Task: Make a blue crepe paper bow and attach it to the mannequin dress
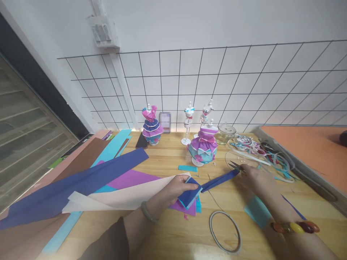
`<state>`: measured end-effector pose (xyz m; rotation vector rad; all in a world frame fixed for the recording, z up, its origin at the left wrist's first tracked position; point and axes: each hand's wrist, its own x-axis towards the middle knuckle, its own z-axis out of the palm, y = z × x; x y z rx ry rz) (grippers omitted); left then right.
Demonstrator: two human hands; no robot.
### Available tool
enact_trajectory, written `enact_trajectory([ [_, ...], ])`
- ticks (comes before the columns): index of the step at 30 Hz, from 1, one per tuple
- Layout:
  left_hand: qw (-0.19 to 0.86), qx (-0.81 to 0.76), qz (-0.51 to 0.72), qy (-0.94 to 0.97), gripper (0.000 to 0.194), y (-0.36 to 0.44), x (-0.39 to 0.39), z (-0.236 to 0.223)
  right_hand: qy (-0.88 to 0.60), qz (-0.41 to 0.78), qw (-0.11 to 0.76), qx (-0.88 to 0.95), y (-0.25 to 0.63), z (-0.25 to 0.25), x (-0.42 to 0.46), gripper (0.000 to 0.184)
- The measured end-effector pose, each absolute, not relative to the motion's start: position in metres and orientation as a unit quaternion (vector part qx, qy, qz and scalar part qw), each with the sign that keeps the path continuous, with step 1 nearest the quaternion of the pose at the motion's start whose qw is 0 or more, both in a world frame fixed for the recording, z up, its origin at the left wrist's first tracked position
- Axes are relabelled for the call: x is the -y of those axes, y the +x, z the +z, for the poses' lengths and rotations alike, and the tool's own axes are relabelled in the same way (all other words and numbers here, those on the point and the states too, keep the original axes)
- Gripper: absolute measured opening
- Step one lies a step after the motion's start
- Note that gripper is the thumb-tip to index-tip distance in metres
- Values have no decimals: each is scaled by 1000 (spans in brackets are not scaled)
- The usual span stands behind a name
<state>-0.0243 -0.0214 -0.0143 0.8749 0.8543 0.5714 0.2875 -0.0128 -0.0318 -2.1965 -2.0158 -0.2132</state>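
My left hand [173,189] is closed on a folded piece of dark blue paper [189,195], thumb on top, above scraps of purple and light blue paper. A dark blue strip [219,180] runs from that piece to the right. My right hand [253,177] is closed around small black scissors [235,166], whose tips point left at the far end of the strip. A bead bracelet [295,227] sits on my right wrist and a grey bangle on my left.
Large sheets of blue, brown, purple and cream paper [81,180] cover the table's left. Several small dress mannequins [204,146] stand at the back. A clear tray of ribbons [260,151], an orange board [306,148] and a ring [225,231] lie to the right and front.
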Motion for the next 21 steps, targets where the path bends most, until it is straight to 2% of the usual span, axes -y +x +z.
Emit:
enact_trajectory([
  [4,775,-400,277,403,29,-23,21,-17,-711,-70,72,696,275,-43,12,36],
  [8,776,-396,291,396,31,-23,22,-16,-681,-63,71,726,258,-48,18,33],
  [11,773,-392,303,395,32,-22,23,-15,-673,-54,131,725,238,-33,27,31],
  [12,771,-393,305,398,33,-22,24,-15,-665,-23,175,726,228,-24,32,31],
  [14,759,-394,309,415,34,-22,25,-14,-613,154,231,740,204,-4,41,33],
  [16,736,-393,324,446,34,-21,26,-11,-535,358,228,731,178,16,48,36],
  [17,723,-391,335,460,34,-21,26,-9,-509,415,228,719,167,23,50,37],
  [21,684,-371,382,499,39,-23,26,3,-509,505,270,643,140,37,47,40],
])
